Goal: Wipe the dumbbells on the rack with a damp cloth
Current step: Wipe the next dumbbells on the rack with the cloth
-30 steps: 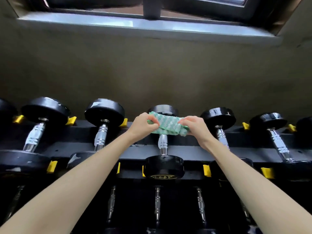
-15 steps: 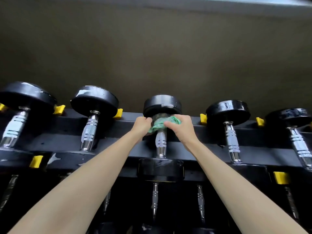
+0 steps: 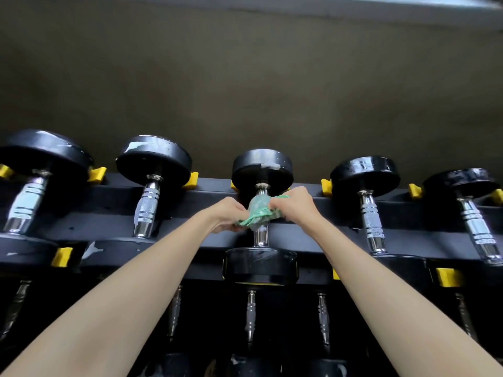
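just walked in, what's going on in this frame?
A person is wiping down dumbbells on a rack. The left hand and right hand both grip a green cloth that is wrapped round the chrome handle of the middle dumbbell in the top row. That dumbbell sits in its slot on the rack, not lifted out.

Mid-part of centre handle (image 3: pixel 260 237) hidden under cloth (image 3: pixel 257 214). Fingertips of left hand (image 3: pixel 227 213) and right hand (image 3: pixel 295 205) buried in its folds. Frame edges cut far-left dumbbell (image 3: pixel 40 156) and far-right dumbbell (image 3: pixel 468 180). Dark lower row (image 3: pixel 250 311): detail too dim to tell, heads cut at bottom edge.
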A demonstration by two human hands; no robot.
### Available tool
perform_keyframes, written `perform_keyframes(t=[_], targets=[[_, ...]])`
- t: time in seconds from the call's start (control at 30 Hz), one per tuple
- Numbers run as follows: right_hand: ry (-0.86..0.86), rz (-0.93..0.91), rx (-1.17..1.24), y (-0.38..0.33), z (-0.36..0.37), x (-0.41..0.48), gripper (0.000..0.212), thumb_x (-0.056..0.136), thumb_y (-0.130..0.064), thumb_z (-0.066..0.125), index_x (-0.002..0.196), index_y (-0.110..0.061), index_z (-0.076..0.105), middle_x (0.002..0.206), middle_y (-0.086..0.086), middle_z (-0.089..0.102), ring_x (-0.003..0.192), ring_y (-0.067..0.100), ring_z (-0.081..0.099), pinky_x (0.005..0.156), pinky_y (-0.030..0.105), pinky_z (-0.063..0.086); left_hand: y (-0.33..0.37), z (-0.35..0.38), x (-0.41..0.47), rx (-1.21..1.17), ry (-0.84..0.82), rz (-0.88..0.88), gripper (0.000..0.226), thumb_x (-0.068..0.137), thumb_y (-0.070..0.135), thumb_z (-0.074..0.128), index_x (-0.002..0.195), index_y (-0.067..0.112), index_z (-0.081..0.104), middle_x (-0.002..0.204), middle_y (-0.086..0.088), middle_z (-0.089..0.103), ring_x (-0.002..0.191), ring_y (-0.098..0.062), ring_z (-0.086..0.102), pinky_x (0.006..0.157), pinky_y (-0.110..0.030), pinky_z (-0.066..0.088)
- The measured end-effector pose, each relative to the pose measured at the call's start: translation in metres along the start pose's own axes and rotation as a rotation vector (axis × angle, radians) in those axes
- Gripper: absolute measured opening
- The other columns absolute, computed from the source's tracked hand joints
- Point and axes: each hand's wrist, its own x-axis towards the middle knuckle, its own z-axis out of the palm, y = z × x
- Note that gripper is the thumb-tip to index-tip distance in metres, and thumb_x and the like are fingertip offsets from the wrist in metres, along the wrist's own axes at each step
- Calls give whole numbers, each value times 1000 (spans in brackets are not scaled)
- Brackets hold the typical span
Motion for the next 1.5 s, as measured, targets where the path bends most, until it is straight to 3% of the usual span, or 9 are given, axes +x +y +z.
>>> perform_keyframes(t=[0.27, 0.37, 0.5, 0.73, 0.9, 1.0, 1.13, 1.3, 1.5], targets=[[-134, 86, -90, 0, 3, -23, 9, 71, -14, 59, 69, -7, 56, 58, 6, 53, 44, 13, 40, 40, 19, 30, -8, 7, -20, 212, -128, -43, 36, 80, -11, 41, 51, 11, 37, 55, -3, 27, 45, -11, 30, 42, -17, 32], [-176, 186, -72, -7, 1, -32, 8, 72, -10, 50, 65, -12, 46, 48, 4, 46, 32, 11, 22, 34, 13, 17, 1, 1, -31, 236, -183, -88, 30, 79, -9, 38, 56, 10, 38, 54, -4, 30, 47, -13, 27, 44, -19, 26], [-266, 316, 290, -14, -14, -34, 23, 82, -7, 37, 61, -16, 35, 42, 0, 36, 28, 4, 15, 32, 9, 10, 28, -22, -51, -5, -233, -145, 30, 81, -1, 32, 56, 5, 49, 43, -5, 45, 33, -6, 30, 37, -12, 23], [-465, 459, 817, -19, -42, -47, 35, 96, -22, 30, 61, -18, 34, 34, -4, 33, 21, 0, 22, 23, 10, 9, 55, -61, -85, -444, -387, -3, 26, 83, 32, 43, 73, 9, 53, 59, -2, 43, 49, -10, 31, 49, -18, 29], [-479, 433, 895, -14, -48, -57, 34, 95, -22, 32, 62, -18, 36, 36, -4, 35, 22, 2, 25, 22, 12, 14, 65, -54, -95, -4, -136, 248, 8, 87, 14, 61, 82, 9, 57, 69, 0, 48, 64, -11, 40, 62, -17, 34], [-350, 346, 846, -15, -47, -67, 22, 88, -23, 46, 70, -14, 56, 59, 2, 56, 43, 10, 49, 37, 14, 37, 69, -50, -95, -2, -9, 329, 19, 85, 15, 64, 100, 5, 63, 98, -7, 63, 90, -12, 57, 77, -20, 44], [-324, 149, 976, -14, -44, -71, 16, 91, -14, 47, 86, -8, 61, 90, 8, 65, 81, 18, 62, 77, 29, 54, 78, -35, -99, -86, 146, 444, 6, 79, 3, 64, 84, 7, 65, 76, -9, 62, 68, -17, 56, 70, -28, 49], [-387, 120, 984, -13, -39, -72, 36, 100, -26, 33, 113, -2, 57, 113, 16, 63, 98, 24, 62, 79, 36, 53, 81, -20, -95, 366, 630, 711, 15, 77, 4, 63, 92, 4, 65, 85, -8, 58, 77, -22, 50, 70, -23, 36], [-542, 129, 1215, -17, -40, -71, 75, 94, -60, 27, 114, 7, 56, 118, 26, 61, 107, 35, 61, 95, 47, 47, 68, 5, -99, 541, 440, 1011, 29, 73, 21, 53, 89, 3, 69, 91, -8, 61, 76, -21, 55, 70, -36, 50]])
